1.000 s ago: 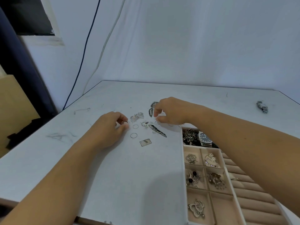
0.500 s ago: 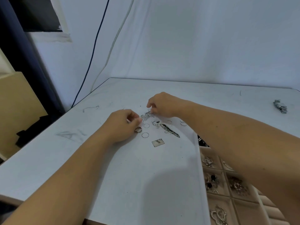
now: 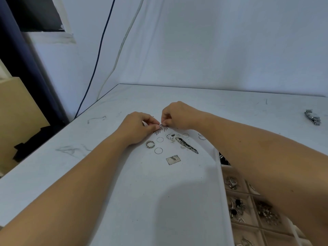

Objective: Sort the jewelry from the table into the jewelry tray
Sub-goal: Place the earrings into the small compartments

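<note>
A dark fan-shaped spiky earring (image 3: 161, 130) lies on the white table (image 3: 159, 201) between my two hands. My right hand (image 3: 177, 115) pinches its top with curled fingers. My left hand (image 3: 137, 129) has its thumb and forefinger closed on the earring's left edge. Just below them lie a chunky silver ring (image 3: 150, 144), two thin hoops (image 3: 160, 139) (image 3: 158, 150), a small pale cluster (image 3: 171, 136), a long dark leaf-shaped piece (image 3: 187, 147) and a square plate (image 3: 173, 159). The beige jewelry tray (image 3: 252, 195) sits at the lower right, partly hidden under my right forearm.
Two more thin hoops (image 3: 185, 135) (image 3: 202, 137) lie near my right wrist. A metal watch band (image 3: 313, 118) rests at the far right of the table. The table's left edge runs along a dark curtain and a wooden board; cables hang on the wall behind.
My left hand set the silver ring down on the table and moved up to the fan earring. My right hand shifted left onto the same earring. The view swung left, cutting off much of the tray.
</note>
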